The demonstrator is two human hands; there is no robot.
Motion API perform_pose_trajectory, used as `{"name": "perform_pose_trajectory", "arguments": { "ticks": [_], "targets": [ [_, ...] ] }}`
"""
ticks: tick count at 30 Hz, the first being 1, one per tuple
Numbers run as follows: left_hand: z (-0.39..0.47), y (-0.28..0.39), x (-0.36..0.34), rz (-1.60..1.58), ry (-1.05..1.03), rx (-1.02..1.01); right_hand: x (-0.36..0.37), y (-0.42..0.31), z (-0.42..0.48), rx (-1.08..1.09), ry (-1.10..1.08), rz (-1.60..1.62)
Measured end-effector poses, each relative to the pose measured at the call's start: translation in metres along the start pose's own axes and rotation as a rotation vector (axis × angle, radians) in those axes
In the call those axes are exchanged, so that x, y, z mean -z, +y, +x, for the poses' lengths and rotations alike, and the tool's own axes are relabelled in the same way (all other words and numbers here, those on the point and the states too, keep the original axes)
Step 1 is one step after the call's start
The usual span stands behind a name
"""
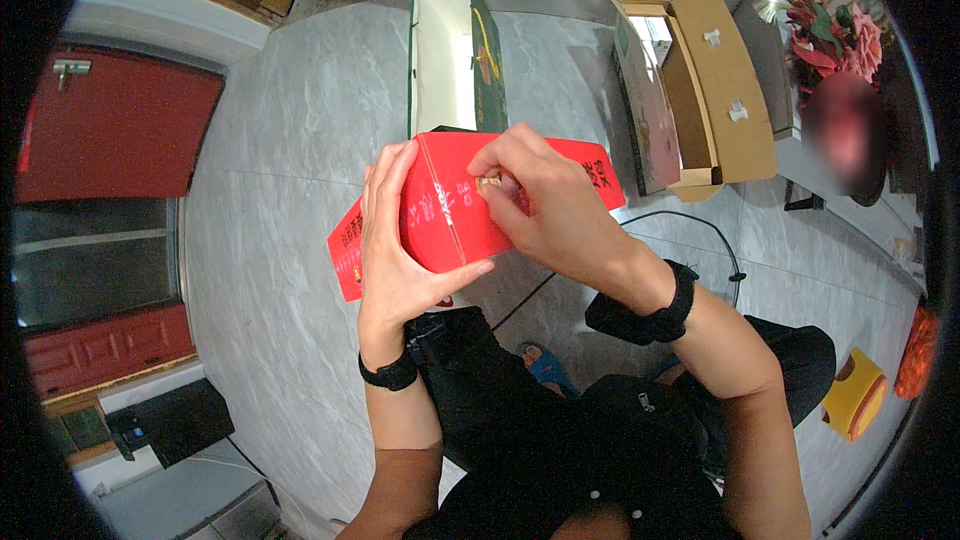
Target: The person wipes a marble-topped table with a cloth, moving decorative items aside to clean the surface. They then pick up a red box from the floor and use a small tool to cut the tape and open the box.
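A red cardboard box [480, 240] with printed and silvery writing is held above my lap. My left hand [394, 240] grips its left side, thumb along the near edge and fingers over the far left corner. My right hand [540, 195] is over the top of the box, its thumb and forefinger pinched on a small gold-coloured piece [489, 182] at the box's surface. Whether that piece is fixed to the box, I cannot tell. Red panels with black writing stick out at the left and right of the box.
A green paper gift bag [489, 67] lies open on the tiled floor beyond the box. An open brown cardboard carton [720, 90] is at the right, beside a cabinet with pink flowers [862, 45]. A black cable [697, 217] crosses the floor. A yellow object [856, 397] lies lower right.
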State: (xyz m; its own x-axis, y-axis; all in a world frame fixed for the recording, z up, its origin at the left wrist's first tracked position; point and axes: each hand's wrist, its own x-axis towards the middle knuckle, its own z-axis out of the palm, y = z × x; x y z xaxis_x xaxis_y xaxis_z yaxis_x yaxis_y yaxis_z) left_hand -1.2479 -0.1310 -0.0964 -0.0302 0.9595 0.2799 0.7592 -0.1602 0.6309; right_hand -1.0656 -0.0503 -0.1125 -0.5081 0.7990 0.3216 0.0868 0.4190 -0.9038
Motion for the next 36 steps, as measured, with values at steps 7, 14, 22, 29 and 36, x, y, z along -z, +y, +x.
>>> {"name": "perform_pose_trajectory", "arguments": {
  "ticks": [7, 14, 22, 29, 36],
  "targets": [
    [0.001, -0.001, 0.000, 0.006, 0.010, -0.010, -0.001, 0.002, -0.001, 0.003, -0.042, 0.016],
    [0.001, -0.002, 0.001, -0.024, 0.022, 0.007, -0.001, 0.000, 0.002, 0.030, 0.006, -0.034],
    [-0.001, -0.002, 0.002, -0.013, 0.035, -0.006, -0.006, 0.001, 0.003, 0.065, 0.000, -0.048],
    [-0.002, -0.001, 0.001, 0.002, 0.041, -0.003, -0.007, 0.001, 0.002, 0.082, -0.007, -0.112],
    [-0.001, 0.001, -0.002, 0.011, 0.043, 0.010, -0.009, -0.002, 0.009, 0.176, 0.026, -0.170]
  ]
}}
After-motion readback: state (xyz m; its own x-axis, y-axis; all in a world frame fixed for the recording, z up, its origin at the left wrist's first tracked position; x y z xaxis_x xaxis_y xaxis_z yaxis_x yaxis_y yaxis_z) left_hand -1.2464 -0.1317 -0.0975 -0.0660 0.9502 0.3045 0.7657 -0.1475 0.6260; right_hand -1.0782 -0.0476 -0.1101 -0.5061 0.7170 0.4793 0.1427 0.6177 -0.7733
